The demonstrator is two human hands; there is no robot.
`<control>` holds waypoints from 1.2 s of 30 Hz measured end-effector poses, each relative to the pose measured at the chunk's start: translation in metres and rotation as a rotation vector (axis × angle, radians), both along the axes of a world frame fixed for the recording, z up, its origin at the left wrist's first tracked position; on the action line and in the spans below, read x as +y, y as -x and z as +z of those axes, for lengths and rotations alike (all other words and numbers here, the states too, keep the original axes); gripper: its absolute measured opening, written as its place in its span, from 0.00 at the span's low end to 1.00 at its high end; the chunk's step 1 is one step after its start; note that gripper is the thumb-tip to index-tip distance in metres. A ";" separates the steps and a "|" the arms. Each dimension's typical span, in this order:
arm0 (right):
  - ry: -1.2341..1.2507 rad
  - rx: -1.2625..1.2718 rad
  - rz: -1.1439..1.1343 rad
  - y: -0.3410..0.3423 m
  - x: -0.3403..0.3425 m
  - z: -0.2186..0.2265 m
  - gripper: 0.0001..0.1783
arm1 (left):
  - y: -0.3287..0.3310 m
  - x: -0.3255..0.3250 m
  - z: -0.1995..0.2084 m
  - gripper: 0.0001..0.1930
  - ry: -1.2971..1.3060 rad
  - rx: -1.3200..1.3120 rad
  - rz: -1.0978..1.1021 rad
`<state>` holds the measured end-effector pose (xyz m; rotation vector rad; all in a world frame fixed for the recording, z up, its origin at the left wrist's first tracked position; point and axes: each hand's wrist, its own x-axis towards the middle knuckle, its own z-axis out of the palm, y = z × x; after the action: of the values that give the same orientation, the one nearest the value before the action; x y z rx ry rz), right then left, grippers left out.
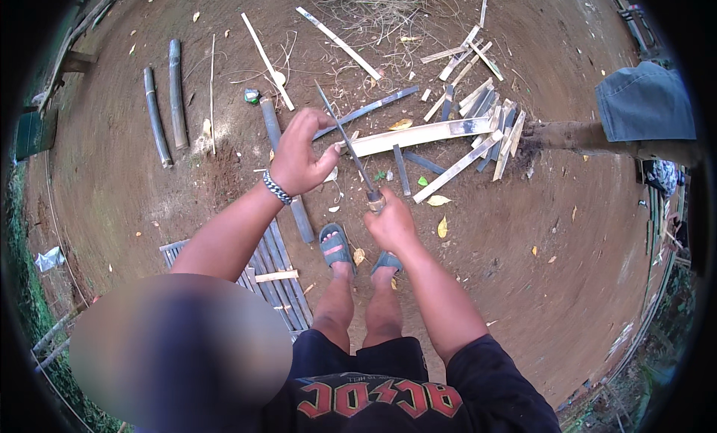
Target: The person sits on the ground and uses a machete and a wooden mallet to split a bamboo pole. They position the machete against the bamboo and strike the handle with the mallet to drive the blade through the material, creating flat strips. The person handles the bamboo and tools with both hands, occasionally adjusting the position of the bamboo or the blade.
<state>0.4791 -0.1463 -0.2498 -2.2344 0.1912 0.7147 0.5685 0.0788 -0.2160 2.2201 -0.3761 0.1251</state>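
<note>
My right hand (391, 218) is closed round the handle of a long-bladed knife (346, 136), whose dark blade points up and away to the left. The blade crosses the near end of a split bamboo piece (418, 136), its pale inside up. Across the blade is my left hand (305, 153), thumb and fingers apart in a C shape, close to the bamboo's left end; it does not appear to grip it. The bamboo's far end rests on a pile of split bamboo strips (499, 138). Whether the blade touches the bamboo is unclear.
Whole bamboo poles (177, 97) lie at the left, another pole (302, 220) near my left foot. A slatted bamboo platform (276, 284) is beside my legs. At right, a wooden post (560, 136) carries a blue-grey cloth (646, 103). Loose strips (337, 42) lie farther off.
</note>
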 end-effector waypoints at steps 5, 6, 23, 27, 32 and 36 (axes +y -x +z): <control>0.003 0.030 0.039 -0.015 -0.014 0.005 0.27 | 0.003 -0.011 -0.032 0.09 -0.135 0.056 0.035; 0.018 0.043 0.041 -0.017 -0.017 0.005 0.27 | 0.001 -0.016 -0.032 0.08 -0.140 0.005 0.023; 0.106 -0.071 0.180 -0.073 -0.034 0.004 0.25 | -0.034 -0.025 -0.041 0.09 -0.119 0.024 0.163; -0.040 0.127 0.167 -0.060 -0.025 -0.024 0.26 | -0.025 -0.013 -0.037 0.08 -0.121 0.021 0.081; 0.111 0.055 0.135 -0.029 0.000 -0.111 0.23 | -0.013 0.008 -0.042 0.08 -0.088 0.048 0.120; 0.261 0.087 0.220 -0.056 0.015 -0.110 0.19 | -0.017 0.031 -0.046 0.09 -0.057 0.082 0.226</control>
<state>0.5356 -0.1308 -0.3594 -2.5006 0.0844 0.9525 0.5851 0.1100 -0.2617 2.3106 -0.0838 0.1457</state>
